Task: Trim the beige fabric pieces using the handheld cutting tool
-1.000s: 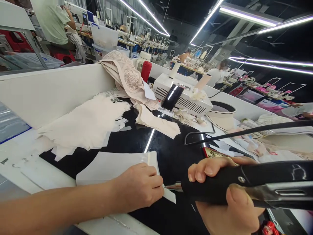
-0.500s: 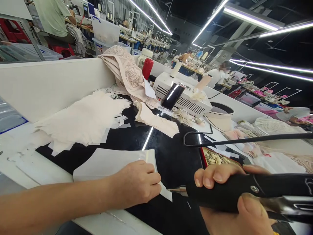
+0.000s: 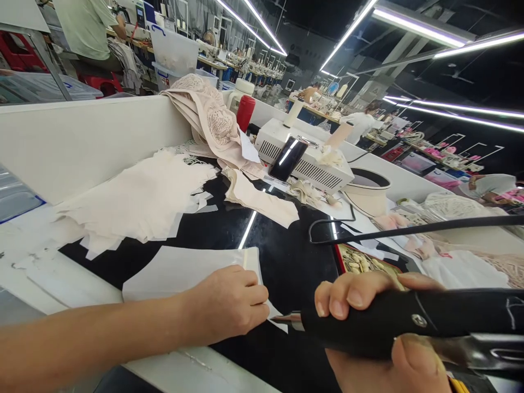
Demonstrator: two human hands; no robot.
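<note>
While the left hand [image 3: 235, 300] sits curled and closed over the right-hand end of a white sheet [image 3: 164, 273], the right hand [image 3: 368, 371] grips a black-handled tool [image 3: 352, 325], fingers over the top of the handle and thumb along the near side. Whether the left hand pinches the sheet or only presses on it cannot be told, since its fingertips are hidden. The tool's slim metal tip points left, ending just beside the left hand's knuckles and near the sheet's lower right corner; contact is too small to judge. The sheet lies on the black surface of the worktop [image 3: 298, 273], close to its pale near edge, and a narrow yellowish strip crosses it near the right end.

Beyond the sheet, to the left, cream fabric pieces [image 3: 139, 196] spread in a ragged layered pile, and a smaller cream stack [image 3: 264, 202] lies near the middle. Behind these, a lace-patterned pink garment [image 3: 204, 109] drapes beside a red cylinder [image 3: 245, 112]. A dark phone [image 3: 289, 158] leans against a white vented box [image 3: 270, 139]. A red-edged tray [image 3: 339, 259] of small pale pieces lies past the right hand, and a black cable [image 3: 409, 230] runs above it.
</note>
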